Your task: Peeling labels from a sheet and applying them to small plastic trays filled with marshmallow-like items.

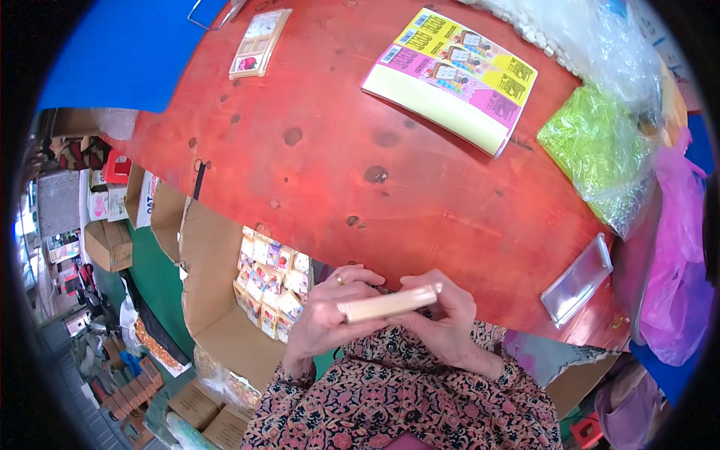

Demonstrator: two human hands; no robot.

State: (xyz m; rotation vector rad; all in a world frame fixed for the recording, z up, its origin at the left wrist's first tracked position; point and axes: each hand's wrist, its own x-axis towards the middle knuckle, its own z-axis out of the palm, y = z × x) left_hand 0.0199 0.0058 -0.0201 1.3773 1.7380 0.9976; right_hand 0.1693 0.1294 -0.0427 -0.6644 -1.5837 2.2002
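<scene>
By the table [315,187], left hand [316,319] and right hand [444,321] grip a box's [390,304] ends (keeps it steady, I'd guess).

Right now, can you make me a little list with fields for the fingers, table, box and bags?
Left fingers: on one end of a pale flat piece
Right fingers: on its other end
Table: red, dark spots
On table: yellow-and-pink printed sheets; flat pack, far left; shiny tray, right
Cardboard box: open, left of the hands, holding small packs
Bags: green bag, pink bag, both right
</scene>
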